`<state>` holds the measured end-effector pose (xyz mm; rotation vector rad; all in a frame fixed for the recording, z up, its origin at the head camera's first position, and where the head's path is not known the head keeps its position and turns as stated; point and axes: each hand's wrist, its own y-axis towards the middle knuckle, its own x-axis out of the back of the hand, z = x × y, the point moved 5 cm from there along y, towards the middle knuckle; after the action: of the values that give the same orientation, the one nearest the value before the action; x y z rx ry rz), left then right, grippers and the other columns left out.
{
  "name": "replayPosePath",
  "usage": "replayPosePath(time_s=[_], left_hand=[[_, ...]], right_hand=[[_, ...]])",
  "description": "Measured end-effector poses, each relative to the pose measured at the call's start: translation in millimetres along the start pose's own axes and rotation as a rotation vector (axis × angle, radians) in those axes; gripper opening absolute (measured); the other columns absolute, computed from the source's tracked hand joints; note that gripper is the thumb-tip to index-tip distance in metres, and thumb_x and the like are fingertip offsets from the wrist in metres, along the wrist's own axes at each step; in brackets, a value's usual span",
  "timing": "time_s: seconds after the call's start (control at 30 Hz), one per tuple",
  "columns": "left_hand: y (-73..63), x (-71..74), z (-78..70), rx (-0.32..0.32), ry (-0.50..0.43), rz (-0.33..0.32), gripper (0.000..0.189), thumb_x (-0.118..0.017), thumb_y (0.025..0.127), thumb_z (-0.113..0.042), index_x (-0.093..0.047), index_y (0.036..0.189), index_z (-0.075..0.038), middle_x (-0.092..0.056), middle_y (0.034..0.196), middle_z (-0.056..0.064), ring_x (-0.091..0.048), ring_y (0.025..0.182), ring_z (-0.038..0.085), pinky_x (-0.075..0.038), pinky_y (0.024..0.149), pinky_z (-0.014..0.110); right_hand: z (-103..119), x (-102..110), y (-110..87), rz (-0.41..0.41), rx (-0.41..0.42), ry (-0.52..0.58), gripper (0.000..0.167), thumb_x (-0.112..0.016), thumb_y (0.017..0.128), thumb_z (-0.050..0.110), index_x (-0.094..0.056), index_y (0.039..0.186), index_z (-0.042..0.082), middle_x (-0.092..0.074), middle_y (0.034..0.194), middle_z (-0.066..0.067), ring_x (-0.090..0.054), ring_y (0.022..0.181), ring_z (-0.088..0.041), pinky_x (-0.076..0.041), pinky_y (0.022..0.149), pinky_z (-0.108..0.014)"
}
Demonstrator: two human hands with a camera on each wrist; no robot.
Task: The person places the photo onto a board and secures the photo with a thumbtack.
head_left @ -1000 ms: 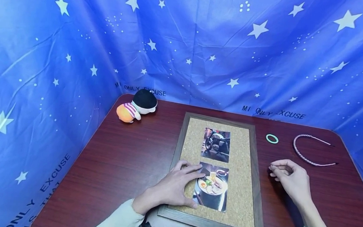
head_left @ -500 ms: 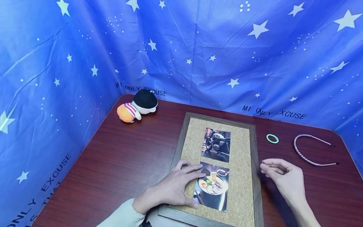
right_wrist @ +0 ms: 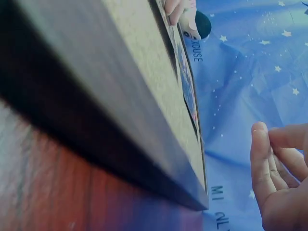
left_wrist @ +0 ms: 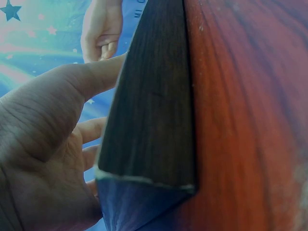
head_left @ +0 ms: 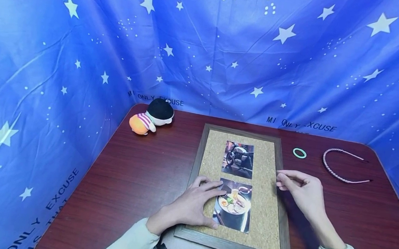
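A cork board [head_left: 265,209] with a dark wooden frame lies on the table. On it are a motorcycle photo [head_left: 238,159] and, nearer me, a photo of a noodle bowl [head_left: 234,206]. My left hand [head_left: 192,203] rests with spread fingertips on the left side of the noodle photo. In the left wrist view this left hand [left_wrist: 53,144] reaches over the frame's edge. My right hand [head_left: 302,191] is over the board's right edge, thumb and fingertips together. Those fingertips [right_wrist: 260,130] meet in the right wrist view, and I cannot tell whether something small is between them.
A plush doll [head_left: 152,117] with black hair lies at the table's back left. Right of the board are a green ring [head_left: 299,153] and a braided headband [head_left: 334,170]. A blue star-patterned curtain [head_left: 206,42] stands behind the table [head_left: 127,181].
My right hand has moved left, from the table beside the board to over its right edge, with fingertips still together. The left hand and both photos have stayed in place.
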<state>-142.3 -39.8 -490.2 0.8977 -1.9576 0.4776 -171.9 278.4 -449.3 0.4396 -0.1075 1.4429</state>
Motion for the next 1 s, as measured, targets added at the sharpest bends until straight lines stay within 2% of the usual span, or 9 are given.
replayPosePath(time_s=[0.07,0.13,0.27,0.37,0.5,0.67,0.77,1.0], left_hand=[[-0.5,0.0,-0.1,0.006,0.001,0.004,0.097,-0.102,0.074,-0.050,-0.063,0.158,-0.022,-0.046,0.174,0.001,-0.038,0.150,0.028,-0.040,0.123,0.057],[-0.7,-0.3,0.2,0.016,0.003,0.012,0.097,-0.102,0.074,-0.051,-0.063,0.159,-0.023,-0.046,0.175,-0.001,-0.037,0.151,0.027,-0.040,0.124,0.056],[-1.3,0.0,0.3,0.019,-0.004,0.014,0.097,-0.102,0.074,-0.051,-0.063,0.159,-0.022,-0.045,0.175,0.000,-0.037,0.151,0.027,-0.039,0.124,0.057],[-1.3,0.2,0.5,0.019,-0.005,0.015,0.097,-0.102,0.074,-0.051,-0.063,0.159,-0.022,-0.045,0.175,0.000,-0.038,0.151,0.027,-0.039,0.124,0.057],[-1.2,-0.3,0.7,0.024,0.000,0.019,0.098,-0.101,0.074,-0.052,-0.062,0.159,-0.024,-0.044,0.175,-0.002,-0.037,0.151,0.026,-0.039,0.125,0.055],[-0.3,-0.9,1.1,0.025,-0.001,0.017,0.098,-0.101,0.074,-0.052,-0.063,0.159,-0.024,-0.045,0.175,-0.002,-0.037,0.151,0.025,-0.039,0.125,0.054],[-0.2,-0.7,1.2,0.026,-0.005,0.015,0.098,-0.102,0.073,-0.052,-0.063,0.159,-0.024,-0.045,0.175,-0.001,-0.037,0.151,0.026,-0.039,0.124,0.055],[0.1,-0.6,0.3,0.019,-0.004,0.011,0.098,-0.102,0.073,-0.052,-0.063,0.158,-0.023,-0.046,0.174,-0.001,-0.038,0.150,0.026,-0.040,0.124,0.055]], right_hand=[[2.5,-5.1,1.2,0.014,-0.009,0.026,0.020,-0.075,0.102,-0.004,-0.075,0.113,-0.021,-0.083,0.083,-0.003,-0.078,0.070,-0.004,-0.063,0.066,-0.022],[3.4,-12.2,2.4,0.050,-0.044,0.101,0.020,-0.075,0.103,-0.004,-0.074,0.114,-0.021,-0.083,0.084,-0.004,-0.078,0.070,-0.006,-0.064,0.066,-0.023],[1.8,-29.7,4.1,0.160,-0.165,0.273,0.022,-0.075,0.102,-0.004,-0.071,0.113,-0.022,-0.083,0.088,-0.008,-0.079,0.074,-0.011,-0.065,0.068,-0.027],[1.5,-41.1,3.8,0.233,-0.253,0.322,0.019,-0.074,0.102,-0.004,-0.071,0.113,-0.019,-0.084,0.090,-0.010,-0.080,0.078,-0.012,-0.067,0.072,-0.029],[2.1,-53.5,3.3,0.298,-0.340,0.315,0.020,-0.072,0.104,-0.002,-0.069,0.117,-0.017,-0.084,0.095,-0.011,-0.081,0.084,-0.013,-0.067,0.078,-0.030],[-0.1,-74.0,1.8,0.368,-0.391,0.269,0.025,-0.066,0.108,0.001,-0.066,0.123,-0.019,-0.082,0.104,-0.017,-0.081,0.090,-0.014,-0.067,0.084,-0.031],[-2.6,-86.9,-0.6,0.400,-0.403,0.244,0.023,-0.062,0.109,0.000,-0.067,0.121,-0.018,-0.081,0.106,-0.018,-0.081,0.090,-0.013,-0.067,0.083,-0.030],[-7.1,-99.9,-2.5,0.366,-0.414,0.161,0.016,-0.065,0.107,0.000,-0.072,0.112,-0.014,-0.079,0.092,-0.007,-0.073,0.077,-0.009,-0.064,0.071,-0.024]])
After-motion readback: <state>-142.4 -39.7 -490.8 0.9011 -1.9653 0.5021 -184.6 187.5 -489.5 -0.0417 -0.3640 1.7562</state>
